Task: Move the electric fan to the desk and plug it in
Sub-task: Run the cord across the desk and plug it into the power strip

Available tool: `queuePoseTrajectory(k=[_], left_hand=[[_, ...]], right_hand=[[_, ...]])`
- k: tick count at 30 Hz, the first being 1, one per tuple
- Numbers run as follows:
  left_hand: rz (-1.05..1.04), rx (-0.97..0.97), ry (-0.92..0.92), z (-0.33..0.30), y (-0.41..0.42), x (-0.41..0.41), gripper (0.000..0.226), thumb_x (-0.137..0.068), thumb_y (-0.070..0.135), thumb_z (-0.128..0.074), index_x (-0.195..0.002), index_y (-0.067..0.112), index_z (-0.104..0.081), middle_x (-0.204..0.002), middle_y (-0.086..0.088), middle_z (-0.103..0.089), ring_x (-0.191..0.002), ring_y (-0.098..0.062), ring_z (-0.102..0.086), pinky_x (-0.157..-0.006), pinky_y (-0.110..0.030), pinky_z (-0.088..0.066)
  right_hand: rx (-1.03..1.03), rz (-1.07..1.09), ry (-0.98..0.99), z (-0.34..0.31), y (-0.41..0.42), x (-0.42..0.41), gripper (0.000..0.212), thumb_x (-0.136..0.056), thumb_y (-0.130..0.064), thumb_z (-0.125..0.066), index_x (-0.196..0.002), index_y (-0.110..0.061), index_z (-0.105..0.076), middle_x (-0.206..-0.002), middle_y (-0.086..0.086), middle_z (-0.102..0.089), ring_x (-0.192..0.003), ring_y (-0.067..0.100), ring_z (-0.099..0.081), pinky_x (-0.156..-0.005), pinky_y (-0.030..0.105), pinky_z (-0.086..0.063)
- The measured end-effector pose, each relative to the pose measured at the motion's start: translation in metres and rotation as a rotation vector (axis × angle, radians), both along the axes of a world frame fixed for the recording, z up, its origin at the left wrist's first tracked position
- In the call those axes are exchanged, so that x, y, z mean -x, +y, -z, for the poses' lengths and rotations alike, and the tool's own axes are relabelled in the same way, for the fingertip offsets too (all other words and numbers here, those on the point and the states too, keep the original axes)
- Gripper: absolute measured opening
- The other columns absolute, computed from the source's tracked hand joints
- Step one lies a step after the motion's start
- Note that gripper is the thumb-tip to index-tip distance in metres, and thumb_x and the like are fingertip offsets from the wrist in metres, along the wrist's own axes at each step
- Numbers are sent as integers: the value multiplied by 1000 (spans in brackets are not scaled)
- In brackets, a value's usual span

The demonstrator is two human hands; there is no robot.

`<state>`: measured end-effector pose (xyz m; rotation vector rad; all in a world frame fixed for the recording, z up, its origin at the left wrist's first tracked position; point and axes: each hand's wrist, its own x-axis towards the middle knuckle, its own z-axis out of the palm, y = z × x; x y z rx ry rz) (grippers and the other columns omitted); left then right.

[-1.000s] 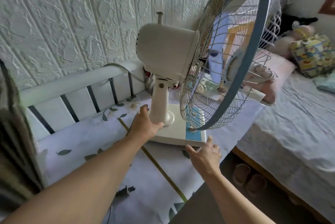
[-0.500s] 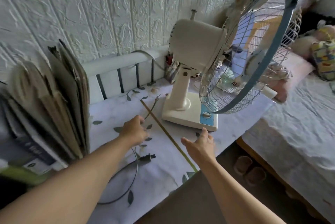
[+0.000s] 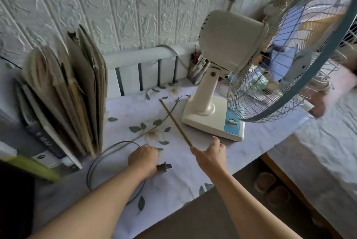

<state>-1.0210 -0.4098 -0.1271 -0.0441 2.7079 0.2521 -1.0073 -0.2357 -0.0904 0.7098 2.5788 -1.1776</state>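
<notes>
The electric fan (image 3: 241,76) stands upright on the desk (image 3: 260,136), toward its right end, with its cream base flat on the floral cover. The stem rises from the rear of the base to the motor housing. The wire cage faces right, toward the bed (image 3: 328,151), and overhangs the desk's right edge. The blue control panel sits at the front corner of the base.

The fan's cord (image 3: 108,149) runs from the base leftward across the cover and curls into a loop at the near left. The plug (image 3: 164,166) lies at the end of that loop, well apart from the fan base. Its long axis runs roughly left to right and its prongs point right.

The left hand (image 3: 144,158) is on the desk at the plug. Its fingers are curled down over the cord end, with the plug body protruding just beyond them on the right. Whether the hand has actually closed on the plug cannot be told.

The right hand (image 3: 210,153) is held above the desk, just short of the fan base's front edge and not touching it. Its fingers are loosely extended and it holds nothing.

A thin yellow strip (image 3: 174,121) runs diagonally across the cover between the hands and the fan. A row of books and folders (image 3: 63,92) stands at the desk's left.
</notes>
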Motion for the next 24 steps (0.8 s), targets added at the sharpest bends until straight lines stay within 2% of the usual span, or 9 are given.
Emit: queuePoseTrajectory(k=[4,7,10,14,19,24], left_hand=[[-65,19,-3,-6,-4,-10,25,-85,15,-56,-108,17,-65,-123,-6,-55,-113,-25,-57,-92,-36,-52],[-142,15,69,-12,-11,-5,35,-87,13,-48,-120,17,-57,-130,-9,-46,-122,-28,-45,-97,-39,-47],[-191,51,144,-12,-19,11,45,-90,25,-48,-134,17,-43,-138,-10,-40,-128,-31,-36,-102,-42,-40],[-290,100,95,1,-26,29,60,-85,44,-53,-135,13,-40,-139,-11,-43,-130,-31,-36,-105,-44,-34],[-328,160,55,14,-34,33,51,-85,36,-53,-131,14,-47,-137,-9,-47,-129,-29,-37,-104,-40,-32],[-256,260,-54,8,-49,21,43,-86,27,-51,-127,15,-55,-137,-9,-50,-131,-29,-41,-110,-42,-30]], right_hand=[[-2,-65,-18,-4,-4,-4,68,-89,-28,-62,-144,-7,-28,-143,15,-34,-125,29,-41,-104,37,-38],[2,-122,-13,-6,-10,-2,64,-91,-24,-57,-145,-8,-27,-145,15,-33,-126,29,-42,-102,35,-39],[4,-159,-17,0,-20,5,63,-92,-23,-56,-146,-9,-26,-145,14,-32,-126,30,-43,-100,34,-41],[8,-173,-12,10,-28,15,59,-92,-23,-56,-143,-9,-30,-143,14,-32,-123,30,-46,-97,35,-43],[6,-195,15,11,-41,24,56,-93,-22,-54,-143,-11,-31,-144,13,-31,-122,30,-46,-89,31,-41],[-13,-237,17,11,-52,25,54,-93,-20,-53,-142,-10,-33,-143,14,-33,-119,30,-47,-86,31,-41]])
